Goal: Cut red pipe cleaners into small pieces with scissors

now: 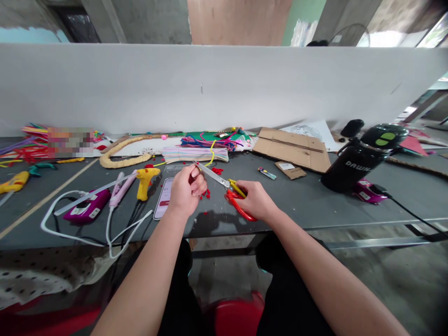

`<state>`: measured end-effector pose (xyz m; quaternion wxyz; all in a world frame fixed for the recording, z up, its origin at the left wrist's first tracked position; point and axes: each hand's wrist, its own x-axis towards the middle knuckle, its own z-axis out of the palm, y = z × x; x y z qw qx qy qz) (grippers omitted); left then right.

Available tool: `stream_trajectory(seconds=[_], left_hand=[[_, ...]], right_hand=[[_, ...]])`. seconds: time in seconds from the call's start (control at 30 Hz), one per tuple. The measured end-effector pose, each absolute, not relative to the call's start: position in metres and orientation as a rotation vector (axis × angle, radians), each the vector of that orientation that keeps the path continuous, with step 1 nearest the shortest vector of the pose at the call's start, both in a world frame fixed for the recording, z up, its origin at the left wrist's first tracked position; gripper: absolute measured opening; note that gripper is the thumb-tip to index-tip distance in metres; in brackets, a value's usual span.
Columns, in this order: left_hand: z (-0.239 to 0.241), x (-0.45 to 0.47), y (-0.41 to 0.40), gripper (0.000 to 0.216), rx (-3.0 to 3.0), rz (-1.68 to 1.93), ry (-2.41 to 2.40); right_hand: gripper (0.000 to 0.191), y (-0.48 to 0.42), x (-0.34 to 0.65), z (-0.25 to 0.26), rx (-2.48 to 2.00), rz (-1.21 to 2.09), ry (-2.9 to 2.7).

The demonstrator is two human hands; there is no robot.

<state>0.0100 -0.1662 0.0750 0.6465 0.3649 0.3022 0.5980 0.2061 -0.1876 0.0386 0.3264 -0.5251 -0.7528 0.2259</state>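
Scissors [224,185] w/ steel blades and red-and-yellow plastic handles are in the person's right hand [257,201], fingers curled thru the handle loops, grip closed. Blades point up and left, tips reaching over the left hand [185,190]; blades look nearly together. Left hand is curled, thumb and fingertips pinched on a small red piece [191,178], mostly hidden, so its shape can't be told. Both hands hover just above the front part of the dark grey table [308,203], approx. centre of view. Between the hands, on the tabletop, lie scattered small red scraps [207,193].

Left of the left hand:
- white-edged phone [164,198] lying flat, screen up, just beside the wrist
- yellow plastic glue gun [147,179] behind it
- pale pink slim clamp-like tool [119,190]
- magenta boxy gadget [87,208]
- looped white cable [117,233] running off the table edge

Further back:
- flat bundle of pastel pipe cleaners [196,154]
- beige fuzzy curved strip [121,158]
- brown cardboard sheets [294,147]

Right side: black drink bottle [360,161] w/ green mark on its lid, and a second magenta gadget [366,192] right at its base. White partition board [224,88] stands along the back of the table. Red round stool seat [234,317] shows below, between the person's legs.
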Motion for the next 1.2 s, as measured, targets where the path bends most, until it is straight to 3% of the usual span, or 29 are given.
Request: stream_trajectory(seconds=[0.43,0.8,1.2], left_hand=[[0.059,0.011,-0.161,0.014,1.119,1.641,0.945],[0.057,0.013,-0.165,0.016,1.348,1.668,1.051],[0.059,0.014,-0.164,0.021,1.131,1.648,0.850]], right_hand=[[0.039,-0.188,0.206,0.040,-1.430,0.712,-1.923],[0.036,-0.188,0.205,0.039,-1.412,0.765,-1.918],[0.035,-0.191,0.206,0.042,-1.425,0.645,-1.951]])
